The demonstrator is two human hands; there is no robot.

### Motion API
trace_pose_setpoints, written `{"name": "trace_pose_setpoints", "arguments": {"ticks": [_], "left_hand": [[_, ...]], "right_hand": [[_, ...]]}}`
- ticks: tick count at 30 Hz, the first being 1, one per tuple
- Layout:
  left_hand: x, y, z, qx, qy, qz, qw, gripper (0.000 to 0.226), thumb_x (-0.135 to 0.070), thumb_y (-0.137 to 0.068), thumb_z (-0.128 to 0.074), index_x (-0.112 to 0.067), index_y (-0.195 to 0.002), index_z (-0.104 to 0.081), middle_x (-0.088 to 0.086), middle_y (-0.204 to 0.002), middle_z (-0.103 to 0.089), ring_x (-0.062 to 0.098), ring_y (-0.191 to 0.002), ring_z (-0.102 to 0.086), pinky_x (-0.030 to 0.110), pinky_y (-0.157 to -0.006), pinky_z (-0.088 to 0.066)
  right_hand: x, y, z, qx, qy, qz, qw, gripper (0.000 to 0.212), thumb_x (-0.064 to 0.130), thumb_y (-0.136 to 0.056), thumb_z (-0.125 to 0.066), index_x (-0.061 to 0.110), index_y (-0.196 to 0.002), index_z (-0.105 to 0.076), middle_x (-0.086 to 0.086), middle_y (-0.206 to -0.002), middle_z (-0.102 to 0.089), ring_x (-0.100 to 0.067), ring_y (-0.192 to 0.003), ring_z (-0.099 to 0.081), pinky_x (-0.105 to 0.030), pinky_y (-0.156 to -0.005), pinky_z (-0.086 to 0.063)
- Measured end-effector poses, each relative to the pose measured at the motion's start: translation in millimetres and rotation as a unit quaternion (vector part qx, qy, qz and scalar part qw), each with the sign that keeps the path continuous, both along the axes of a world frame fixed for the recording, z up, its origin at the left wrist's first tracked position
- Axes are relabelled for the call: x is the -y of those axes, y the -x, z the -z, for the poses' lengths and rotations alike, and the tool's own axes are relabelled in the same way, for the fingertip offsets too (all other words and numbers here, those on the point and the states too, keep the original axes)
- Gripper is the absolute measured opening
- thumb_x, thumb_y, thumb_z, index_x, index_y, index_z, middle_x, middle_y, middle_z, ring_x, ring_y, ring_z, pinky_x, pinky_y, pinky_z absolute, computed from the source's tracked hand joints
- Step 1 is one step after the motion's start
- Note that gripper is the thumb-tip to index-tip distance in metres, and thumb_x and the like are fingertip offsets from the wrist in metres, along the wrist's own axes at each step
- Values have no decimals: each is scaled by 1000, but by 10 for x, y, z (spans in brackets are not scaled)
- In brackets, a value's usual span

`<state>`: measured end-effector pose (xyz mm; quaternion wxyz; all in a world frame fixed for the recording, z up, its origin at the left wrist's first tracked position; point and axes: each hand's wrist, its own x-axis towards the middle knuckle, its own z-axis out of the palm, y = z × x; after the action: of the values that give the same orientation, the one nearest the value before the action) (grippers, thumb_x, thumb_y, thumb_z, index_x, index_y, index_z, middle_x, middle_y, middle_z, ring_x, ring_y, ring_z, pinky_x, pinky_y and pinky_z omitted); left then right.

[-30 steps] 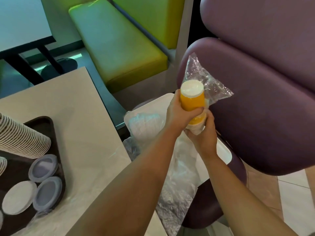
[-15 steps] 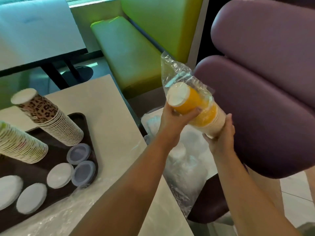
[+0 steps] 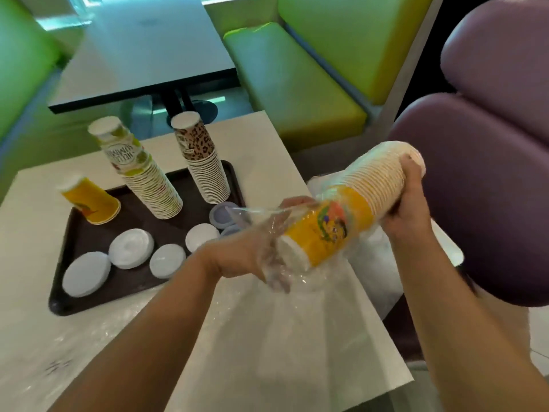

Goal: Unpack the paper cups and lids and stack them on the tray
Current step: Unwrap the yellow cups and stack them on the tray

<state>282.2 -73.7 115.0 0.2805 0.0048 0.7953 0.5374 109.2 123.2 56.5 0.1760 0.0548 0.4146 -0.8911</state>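
Both hands carry a sleeve of nested yellow paper cups (image 3: pixel 350 203) above the near right part of the table (image 3: pixel 267 135). The right hand (image 3: pixel 407 203) is wrapped around the wide rim end, and the left hand (image 3: pixel 261 248) is curled into the clear plastic wrap (image 3: pixel 267 233) bunched at the base end.

The sleeve lies nearly level. Its long axis runs from lower left to upper right, with the closed base of the outermost cup toward the left hand and the open mouths up and to the right.

Beyond it, the dark tray (image 3: pixel 74 233) already holds a leopard-print stack (image 3: pixel 202 162), a green-printed stack (image 3: pixel 139 173), one yellow cup (image 3: pixel 89 200), all base-up, and several white lids (image 3: pixel 130 248) lying flat.

By my judgement the work is well along. This sleeve still needs freeing from its wrap and standing on the tray.
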Motion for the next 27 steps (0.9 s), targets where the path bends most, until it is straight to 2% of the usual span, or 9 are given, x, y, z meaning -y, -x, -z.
{"name": "trace_pose_setpoints", "arguments": {"ticks": [1,3,5,7,10,15,19,22,27], "left_hand": [[102,-86,-13,0,-44,33,999,63,17,-67,-67,-14,-119,-47,-9,-101,-61,-19,-85,-58,4,-74,-45],[341,-347,63,2,-133,120,984,76,0,-62,-69,-31,-127,-44,-22,-124,-56,-10,-112,-53,10,-90,-44],[521,-555,202,42,-187,59,980,80,-16,-70,-77,-29,-136,-34,-2,-143,-42,14,-129,-44,25,-100,-42],[581,-708,248,68,-188,-49,979,62,-12,-80,-68,-19,-131,-33,18,-137,-40,22,-120,-51,31,-93,-48],[667,-986,291,42,-165,-167,971,40,-12,-83,-58,-21,-115,-37,5,-115,-56,11,-97,-62,27,-80,-53],[698,-1335,364,-81,-66,-318,942,92,-11,-65,-83,-49,-124,-25,-7,-128,-49,13,-114,-53,34,-92,-52],[831,-1626,538,-165,-25,-397,902,98,-14,-54,-91,-32,-134,-37,-10,-121,-58,10,-114,-57,26,-84,-54],[961,-1831,651,-189,-8,-429,883,108,-18,-51,-93,-27,-140,-34,-12,-125,-56,7,-114,-56,26,-86,-54],[1051,-2070,783,-196,-7,-442,875,109,-19,-46,-92,-21,-139,-35,-10,-125,-56,2,-114,-55,15,-80,-52]], "right_hand": [[97,-101,-96,-20,-26,11,999,99,50,-58,-83,19,-141,-40,-15,-132,-56,-31,-115,-60,-50,-93,-50],[291,-359,-289,-76,-58,9,995,109,50,-50,-86,18,-142,-37,-17,-133,-55,-32,-115,-60,-50,-91,-51],[506,-612,-404,-113,-72,10,991,106,47,-51,-85,21,-141,-36,-15,-133,-53,-30,-115,-59,-48,-88,-53],[709,-839,-496,-156,-92,12,983,92,42,-57,-78,26,-138,-38,-12,-134,-51,-29,-115,-58,-47,-88,-54],[1042,-1225,-570,-234,-147,-3,961,84,41,-59,-76,33,-134,-39,-8,-129,-52,-26,-113,-58,-48,-90,-53],[1512,-1921,-644,-374,-220,-63,899,85,45,-61,-76,39,-135,-32,2,-134,-51,-10,-118,-54,-32,-94,-51],[1775,-2351,-661,-456,-236,-131,848,92,26,-65,-84,33,-136,-26,14,-140,-40,3,-127,-40,-20,-103,-41],[1886,-2538,-575,-457,-230,-188,838,99,7,-66,-83,25,-141,-21,28,-134,-30,22,-120,-33,-3,-97,-33],[2039,-2759,-386,-452,-255,-232,823,99,8,-65,-84,32,-140,-23,37,-131,-31,18,-123,-33,-4,-99,-32]]}}
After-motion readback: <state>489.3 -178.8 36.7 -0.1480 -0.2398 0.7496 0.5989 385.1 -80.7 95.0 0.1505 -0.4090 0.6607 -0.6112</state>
